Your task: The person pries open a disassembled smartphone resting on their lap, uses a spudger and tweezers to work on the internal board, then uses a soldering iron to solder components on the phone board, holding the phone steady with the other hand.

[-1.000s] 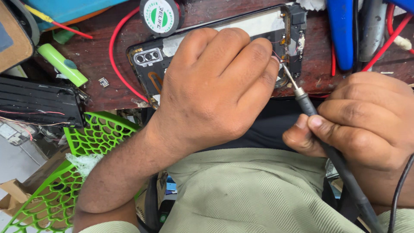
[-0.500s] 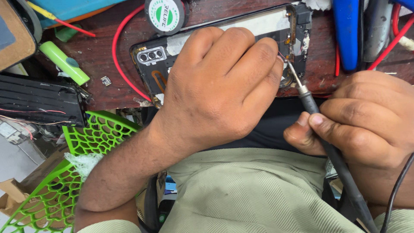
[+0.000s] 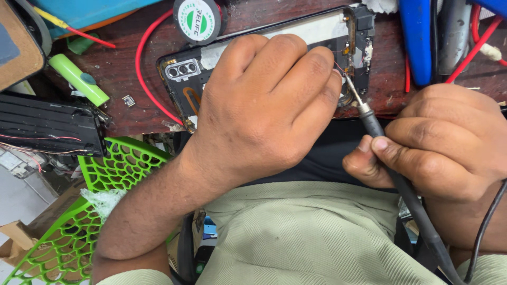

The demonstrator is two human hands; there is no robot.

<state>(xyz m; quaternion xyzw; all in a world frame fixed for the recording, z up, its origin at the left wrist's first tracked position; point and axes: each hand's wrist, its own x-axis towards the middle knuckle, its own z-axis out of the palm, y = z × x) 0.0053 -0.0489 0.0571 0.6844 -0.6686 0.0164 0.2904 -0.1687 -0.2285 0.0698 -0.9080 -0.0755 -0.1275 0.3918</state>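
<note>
Two hands are seen over an opened phone (image 3: 296,37) that lies back-up on a dark wooden bench (image 3: 121,68). The fingers of the left hand (image 3: 264,105) are curled down and pressed together onto the phone's exposed inside, the knuckles raised and the fingertips hidden beneath them near the lower circuit area; what, if anything, is pinched under them cannot be told. The wrist is bent slightly, and the bare forearm (image 3: 153,211) is carried back and to the left toward the body. The fingers of the right hand (image 3: 443,142) are closed around the black handle of a soldering iron (image 3: 380,142), with the thumb laid along the shaft and the other fingers wrapped above it. The iron is held at a slant, and its thin metal tip (image 3: 349,87) is set against the phone's board just beside the left index finger. The iron's black cord (image 3: 486,221) is led down past the right wrist.

Beyond the hands, the camera module (image 3: 182,69) is seen at the phone's left end. A red wire (image 3: 142,79) is looped around that end, and a round reel with a green and white label (image 3: 196,20) is placed just above it. A green cylindrical cell (image 3: 79,79) is laid to the left, above a black ribbed part (image 3: 47,126). A green lattice basket (image 3: 68,232) is seen below the bench edge, and pale green trousers (image 3: 306,237) fill the lower middle.
</note>
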